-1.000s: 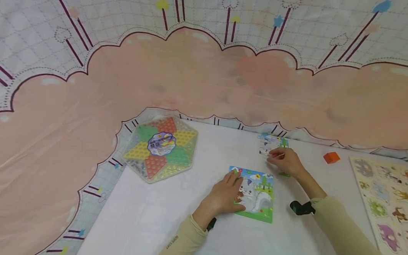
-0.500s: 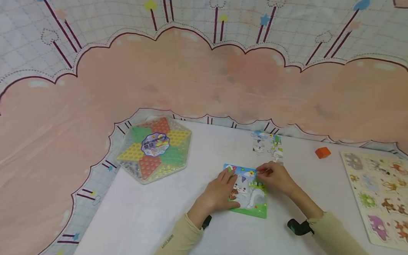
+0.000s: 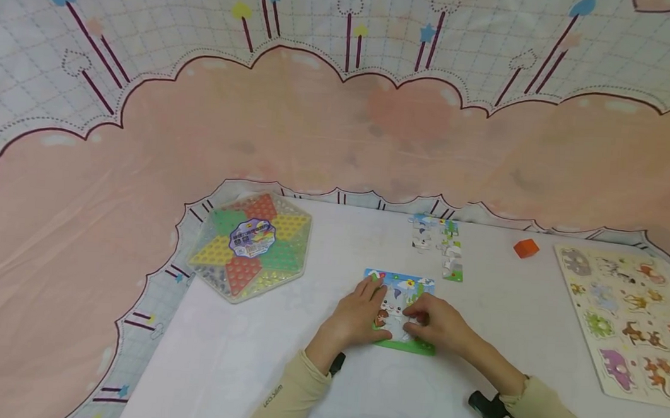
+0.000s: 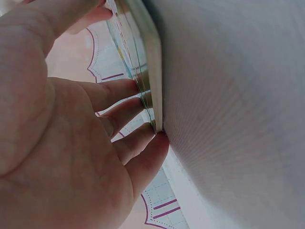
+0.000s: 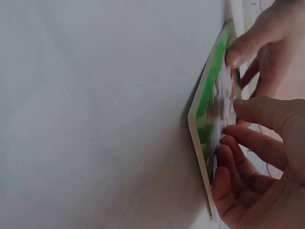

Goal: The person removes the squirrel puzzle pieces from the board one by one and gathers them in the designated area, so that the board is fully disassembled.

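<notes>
Watching from my end, I've got the right hand (image 3: pixel 439 325) with bent fingers, thumb and index tips down on the right half of the squirrel puzzle (image 3: pixel 393 319), though I honestly can't tell if they're pinching a piece, while the left hand (image 3: pixel 354 317) rests on its left side, fingers straight and thumb spread away. That puzzle lies well in from the left edge of the tabletop (image 3: pixel 236 355), with loose pieces (image 3: pixel 452 256) past it near the back edge. Further out, an orange block (image 3: pixel 526 248) sits right of those, then the animal board (image 3: pixel 618 315), and a hexagonal star board (image 3: pixel 267 256) fills the back left corner.
</notes>
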`<state>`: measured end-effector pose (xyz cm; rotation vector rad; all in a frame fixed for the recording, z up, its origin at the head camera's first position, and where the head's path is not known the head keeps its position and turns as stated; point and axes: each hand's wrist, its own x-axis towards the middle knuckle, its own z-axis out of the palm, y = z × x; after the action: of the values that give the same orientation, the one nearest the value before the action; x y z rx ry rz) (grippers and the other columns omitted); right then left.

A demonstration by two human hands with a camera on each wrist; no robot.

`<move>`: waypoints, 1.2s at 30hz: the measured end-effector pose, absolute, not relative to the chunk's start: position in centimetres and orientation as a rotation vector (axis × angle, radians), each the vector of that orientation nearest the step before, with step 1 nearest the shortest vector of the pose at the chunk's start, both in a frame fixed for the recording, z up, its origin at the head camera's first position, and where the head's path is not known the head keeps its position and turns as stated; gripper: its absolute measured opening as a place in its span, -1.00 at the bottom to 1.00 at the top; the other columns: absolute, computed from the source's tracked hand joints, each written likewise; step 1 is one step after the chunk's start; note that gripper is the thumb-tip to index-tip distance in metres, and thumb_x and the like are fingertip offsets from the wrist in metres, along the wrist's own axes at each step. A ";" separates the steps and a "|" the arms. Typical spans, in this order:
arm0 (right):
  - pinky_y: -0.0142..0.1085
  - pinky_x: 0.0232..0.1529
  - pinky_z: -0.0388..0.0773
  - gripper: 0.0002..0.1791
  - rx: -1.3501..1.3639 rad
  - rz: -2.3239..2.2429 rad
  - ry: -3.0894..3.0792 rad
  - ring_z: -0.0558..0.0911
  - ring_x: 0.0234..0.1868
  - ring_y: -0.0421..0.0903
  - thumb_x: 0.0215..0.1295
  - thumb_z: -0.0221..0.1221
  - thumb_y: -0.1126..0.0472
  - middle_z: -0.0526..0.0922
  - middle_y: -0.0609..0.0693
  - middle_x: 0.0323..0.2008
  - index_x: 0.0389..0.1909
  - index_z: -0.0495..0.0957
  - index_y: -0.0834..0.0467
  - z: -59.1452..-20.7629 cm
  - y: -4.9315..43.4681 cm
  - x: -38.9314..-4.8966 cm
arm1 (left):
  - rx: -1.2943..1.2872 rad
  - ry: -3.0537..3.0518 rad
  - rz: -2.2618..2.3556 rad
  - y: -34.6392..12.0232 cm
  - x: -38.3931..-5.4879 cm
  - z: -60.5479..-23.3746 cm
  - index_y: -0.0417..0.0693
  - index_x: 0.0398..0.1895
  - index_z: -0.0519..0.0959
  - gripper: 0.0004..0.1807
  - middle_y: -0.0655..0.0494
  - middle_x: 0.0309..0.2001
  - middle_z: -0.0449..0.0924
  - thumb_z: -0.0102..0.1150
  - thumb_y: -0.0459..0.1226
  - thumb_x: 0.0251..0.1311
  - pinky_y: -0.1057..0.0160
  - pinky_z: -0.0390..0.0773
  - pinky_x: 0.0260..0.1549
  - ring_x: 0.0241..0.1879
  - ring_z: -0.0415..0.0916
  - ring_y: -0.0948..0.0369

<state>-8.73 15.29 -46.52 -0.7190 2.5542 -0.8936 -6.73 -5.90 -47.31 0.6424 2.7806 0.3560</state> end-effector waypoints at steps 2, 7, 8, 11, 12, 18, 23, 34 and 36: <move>-0.39 -0.41 0.39 -0.75 -0.696 -0.906 2.539 0.41 -0.41 -0.23 0.16 0.39 0.20 0.51 -0.15 -0.39 -0.17 0.73 0.24 -46.5 15.3 -8.4 | 0.646 2.785 0.354 -5.9 -6.7 -47.4 -0.18 0.48 0.19 -0.01 -0.05 0.50 0.07 0.29 0.18 0.14 0.17 0.26 0.33 0.50 -0.05 0.01; -0.39 -0.42 0.38 -0.77 -0.694 -0.938 2.540 0.41 -0.41 -0.23 0.16 0.38 0.19 0.48 -0.16 -0.40 -0.20 0.73 0.23 -46.6 15.3 -7.8 | 0.649 2.797 0.344 -5.8 -6.7 -47.4 -0.18 0.47 0.21 -0.02 -0.05 0.50 0.08 0.31 0.18 0.13 0.17 0.28 0.32 0.50 -0.03 0.00; -0.39 -0.42 0.38 -0.77 -0.698 -0.940 2.547 0.41 -0.42 -0.23 0.16 0.38 0.19 0.47 -0.16 -0.41 -0.21 0.74 0.23 -46.7 15.3 -7.7 | 0.648 2.796 0.342 -5.8 -6.7 -47.3 -0.17 0.48 0.21 -0.02 -0.05 0.50 0.08 0.31 0.18 0.13 0.17 0.28 0.31 0.50 -0.03 0.00; -0.39 -0.41 0.38 -0.81 -0.700 -0.935 2.573 0.41 -0.42 -0.22 0.14 0.39 0.19 0.46 -0.16 -0.43 -0.25 0.74 0.19 -46.8 15.3 -7.6 | 0.647 2.794 0.344 -5.8 -6.7 -47.2 -0.17 0.48 0.21 -0.02 -0.05 0.50 0.08 0.30 0.18 0.13 0.17 0.29 0.31 0.50 -0.04 0.00; -0.39 -0.40 0.39 -0.82 -0.694 -0.933 2.580 0.42 -0.42 -0.22 0.14 0.39 0.19 0.46 -0.17 -0.43 -0.26 0.74 0.18 -46.8 15.2 -7.6 | 0.645 2.793 0.343 -5.8 -6.7 -47.2 -0.17 0.48 0.21 -0.02 -0.05 0.50 0.08 0.30 0.18 0.14 0.17 0.29 0.31 0.50 -0.04 0.01; -0.38 -0.39 0.41 -0.86 -0.677 -0.939 2.584 0.43 -0.40 -0.22 0.11 0.42 0.19 0.48 -0.15 -0.42 -0.33 0.67 0.12 -47.0 15.1 -7.7 | 0.639 2.786 0.350 -5.9 -6.7 -47.3 -0.17 0.48 0.20 -0.02 -0.05 0.51 0.07 0.29 0.18 0.14 0.17 0.27 0.32 0.50 -0.05 0.01; -0.39 -0.39 0.43 -0.89 -0.657 -0.989 2.529 0.45 -0.41 -0.23 0.15 0.38 0.26 0.50 -0.16 -0.44 -0.34 0.63 0.12 -46.9 15.1 -8.0 | 0.650 2.788 0.354 -5.9 -6.7 -47.2 -0.19 0.48 0.20 -0.02 -0.06 0.50 0.08 0.28 0.18 0.14 0.18 0.23 0.34 0.50 -0.04 0.00; -0.40 -0.41 0.48 -0.95 -0.644 -1.129 2.381 0.48 -0.44 -0.21 0.23 0.29 0.33 0.55 -0.11 -0.47 -0.35 0.59 0.20 -46.8 15.4 -8.4 | 0.638 2.765 0.385 -6.0 -6.6 -47.1 -0.19 0.49 0.18 0.05 -0.06 0.51 0.05 0.33 0.20 0.07 0.19 0.23 0.34 0.51 -0.08 0.00; -0.41 -0.40 0.49 -0.95 -0.645 -1.146 2.368 0.49 -0.43 -0.21 0.21 0.29 0.34 0.55 -0.10 -0.47 -0.36 0.60 0.21 -46.9 15.5 -8.6 | 0.639 2.767 0.379 -5.9 -6.6 -47.2 -0.18 0.50 0.17 0.06 -0.05 0.52 0.04 0.33 0.21 0.06 0.19 0.23 0.34 0.51 -0.08 0.01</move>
<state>-8.55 15.47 -46.91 -0.6452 2.3682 -1.1459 -6.63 -5.93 -47.18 0.6389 2.7674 0.3788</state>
